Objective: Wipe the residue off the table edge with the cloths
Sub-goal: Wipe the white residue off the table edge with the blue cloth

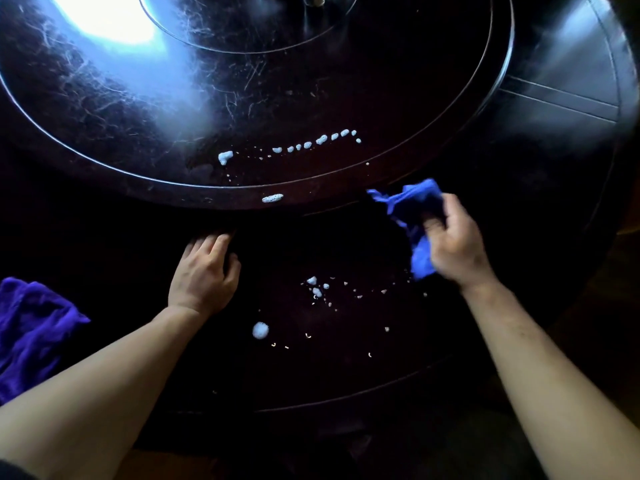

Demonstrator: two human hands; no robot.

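Blue cloth (407,202) bunched in right hand (453,247), above residue (317,289) (foamy).

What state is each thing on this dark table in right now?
Right hand: gripping the blue cloth, bunched.
Left hand: flat on the table, holding nothing.
Purple cloth: crumpled on the left, untouched.
White foam blobs: unwiped on the turntable rim.
Foam and crumbs: scattered between the hands.

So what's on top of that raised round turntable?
White foam blobs dot the dark raised round turntable, with one foam smear on its rim. Glare hides its far left part.
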